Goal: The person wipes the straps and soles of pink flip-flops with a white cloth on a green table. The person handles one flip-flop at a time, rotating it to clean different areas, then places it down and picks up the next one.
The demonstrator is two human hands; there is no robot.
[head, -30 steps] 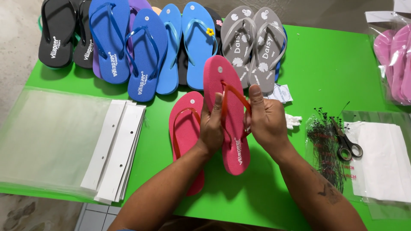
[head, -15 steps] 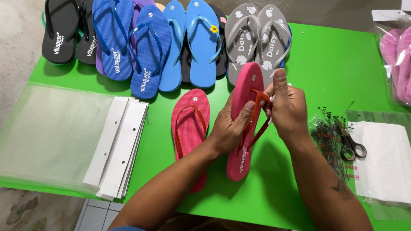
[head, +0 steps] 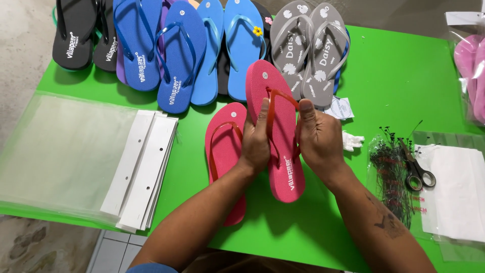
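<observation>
Head view: both hands, left (head: 256, 141) and right (head: 318, 139), grip one pink sandal (head: 278, 131) above the table (head: 399, 76) (its mate (head: 225, 151) lies beside); pair not yet joined, bags (head: 60, 151) unused.

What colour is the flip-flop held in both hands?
Pink flip-flop with a red strap, seen in the head view.

Probably a packing workshop: rows of flip-flops (head: 202, 50), clear bags (head: 60, 151), scissors (head: 417, 169) on a green table (head: 404, 76).
</observation>
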